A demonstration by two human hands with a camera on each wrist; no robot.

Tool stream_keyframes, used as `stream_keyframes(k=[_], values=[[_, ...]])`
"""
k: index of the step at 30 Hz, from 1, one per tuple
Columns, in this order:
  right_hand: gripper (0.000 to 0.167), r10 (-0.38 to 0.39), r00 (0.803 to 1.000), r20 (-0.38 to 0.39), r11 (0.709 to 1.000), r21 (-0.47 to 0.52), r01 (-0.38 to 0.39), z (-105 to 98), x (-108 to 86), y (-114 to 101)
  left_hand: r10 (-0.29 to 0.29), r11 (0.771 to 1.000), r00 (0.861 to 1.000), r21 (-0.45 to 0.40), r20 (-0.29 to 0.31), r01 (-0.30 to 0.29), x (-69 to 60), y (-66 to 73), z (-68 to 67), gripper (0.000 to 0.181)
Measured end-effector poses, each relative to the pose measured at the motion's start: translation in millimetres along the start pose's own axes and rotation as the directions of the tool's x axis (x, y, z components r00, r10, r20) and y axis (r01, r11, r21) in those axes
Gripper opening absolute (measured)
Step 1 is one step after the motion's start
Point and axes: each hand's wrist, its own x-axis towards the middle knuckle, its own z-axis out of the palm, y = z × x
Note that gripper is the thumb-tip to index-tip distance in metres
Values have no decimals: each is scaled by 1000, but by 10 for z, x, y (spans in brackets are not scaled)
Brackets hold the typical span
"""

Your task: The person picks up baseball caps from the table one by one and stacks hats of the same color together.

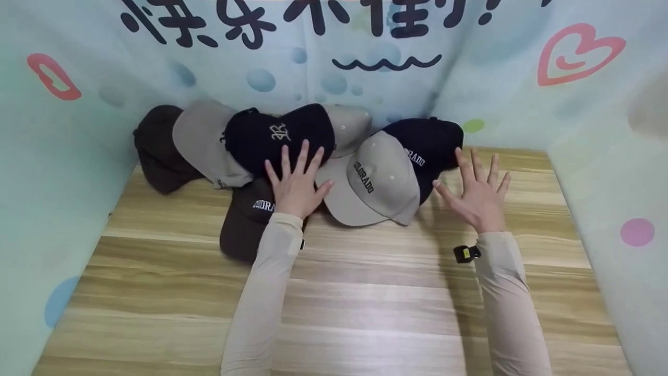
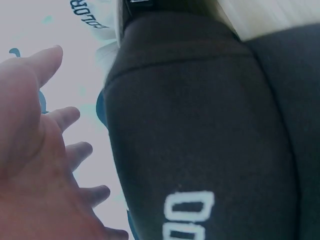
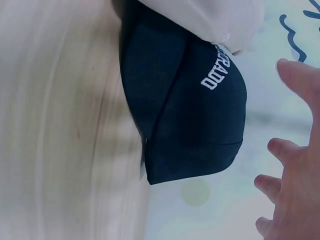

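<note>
Fingers spread, my left hand [image 1: 297, 190] is over the pile in the head view, above a dark brown cap [image 1: 240, 230] and the front of a navy cap [image 1: 250, 138] with a light emblem. In the left wrist view the brown cap [image 2: 200, 125] fills the middle, apart from the hand [image 2: 30, 130]. My right hand [image 1: 480, 201], also spread, is just right of a navy cap [image 1: 441, 138] with white lettering. A light grey COLORADO cap [image 1: 381, 177] leans over that cap. The right wrist view shows a gap between this navy cap [image 3: 200, 125] and the hand [image 3: 300, 165].
At the left end of the pile lie another dark brown cap [image 1: 162, 156] and a grey cap [image 1: 203, 141]. A further grey cap [image 1: 349, 128] shows behind the emblem cap. Printed cloth walls [image 1: 600, 130] enclose the wooden tabletop [image 1: 365, 303] at back and sides.
</note>
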Motion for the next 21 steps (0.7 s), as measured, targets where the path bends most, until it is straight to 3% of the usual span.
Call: stream_keyframes(k=[8, 13, 17, 21], values=[[85, -13, 1000, -14, 1000, -5, 13, 39, 43, -98, -12, 1000, 1000, -8, -13, 12, -11, -97, -27, 68], [85, -66, 997, 28, 991, 121, 63, 46, 113, -185, -34, 999, 999, 2, -18, 34, -37, -161, -72, 67], [78, -127, 986, 112, 944, 320, 85, 90, 132, -243, -20, 1000, 1000, -6, -10, 20, -43, -188, -104, 66], [73, -172, 963, 208, 858, 511, 42, 158, 166, -321, -14, 1000, 1000, 1, 0, 14, -54, -224, -140, 64]])
